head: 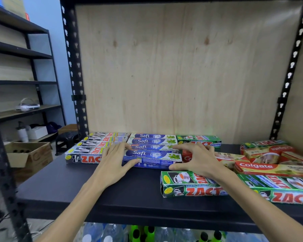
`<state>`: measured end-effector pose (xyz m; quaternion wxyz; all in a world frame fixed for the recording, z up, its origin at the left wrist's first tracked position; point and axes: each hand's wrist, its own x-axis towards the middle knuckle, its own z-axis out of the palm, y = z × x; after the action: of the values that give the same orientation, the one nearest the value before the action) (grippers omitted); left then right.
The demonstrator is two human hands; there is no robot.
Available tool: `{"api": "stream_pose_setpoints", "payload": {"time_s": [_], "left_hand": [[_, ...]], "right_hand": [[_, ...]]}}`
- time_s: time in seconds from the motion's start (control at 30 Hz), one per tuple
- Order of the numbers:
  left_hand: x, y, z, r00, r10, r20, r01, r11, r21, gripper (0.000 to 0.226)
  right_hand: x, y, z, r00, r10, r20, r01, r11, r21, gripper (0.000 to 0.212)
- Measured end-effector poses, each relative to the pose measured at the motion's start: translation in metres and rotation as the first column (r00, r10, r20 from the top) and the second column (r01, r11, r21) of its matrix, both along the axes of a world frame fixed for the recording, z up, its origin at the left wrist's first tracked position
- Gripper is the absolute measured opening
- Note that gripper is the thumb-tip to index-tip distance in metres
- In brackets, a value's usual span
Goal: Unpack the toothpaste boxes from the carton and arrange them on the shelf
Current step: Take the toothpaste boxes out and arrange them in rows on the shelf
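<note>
head view: both hands reach onto the dark shelf. the left hand lies flat with straight fingers across the seam where the grey-black boxes meet the blue boxes, thumb touching the front face of the nearest blue box. the right hand is arched at the right end of that blue row, fingertips on top of the boxes and thumb against the front corner of the nearest one; whether it grips or only presses, i cannot tell. the blue boxes lie in a neat row of four, front to back, with the grey-black ones just beside them on the left. behind the right hand sits a green box at the back. a second green box lies nearer the front edge, under the right wrist. red boxes lie loosely to the right. an open carton sits on the floor at left. bottles show below the shelf.
</note>
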<state>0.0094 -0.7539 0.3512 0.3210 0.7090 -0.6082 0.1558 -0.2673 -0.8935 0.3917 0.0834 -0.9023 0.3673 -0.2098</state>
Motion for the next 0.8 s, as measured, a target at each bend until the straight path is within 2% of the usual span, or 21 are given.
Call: {"api": "stream_pose_setpoints", "payload": {"time_s": [0.23,0.37,0.5,0.57,0.67,0.8], "left_hand": [[0.011,-0.005,-0.006,1.000,-0.021,-0.001,0.021,0.996,0.092,0.064],[0.006,-0.001,0.000,1.000,-0.011,-0.004,0.012,0.996,0.089,0.055],[0.004,0.000,0.001,1.000,-0.003,-0.001,0.003,0.995,0.101,0.056],[0.004,0.000,0.001,1.000,-0.002,0.011,0.001,0.993,0.120,0.068],[0.002,0.001,0.001,0.999,0.002,0.041,-0.008,0.990,0.142,0.089],[-0.006,0.000,0.005,0.999,0.023,0.029,-0.026,0.992,0.121,0.091]], "right_hand": [[0.009,-0.009,0.013,0.987,0.012,-0.159,-0.028,0.995,-0.097,0.078],[0.015,-0.014,0.022,0.972,0.017,-0.234,-0.050,0.989,-0.138,0.084],[0.017,-0.016,0.019,0.979,0.014,-0.203,-0.046,0.987,-0.154,0.082],[0.013,-0.015,0.014,0.984,0.019,-0.178,-0.047,0.987,-0.151,0.080],[0.005,-0.014,0.012,0.992,0.043,-0.120,-0.056,0.993,-0.105,0.083],[-0.006,-0.021,0.016,0.997,0.077,0.000,-0.077,0.997,-0.001,0.091]]}}
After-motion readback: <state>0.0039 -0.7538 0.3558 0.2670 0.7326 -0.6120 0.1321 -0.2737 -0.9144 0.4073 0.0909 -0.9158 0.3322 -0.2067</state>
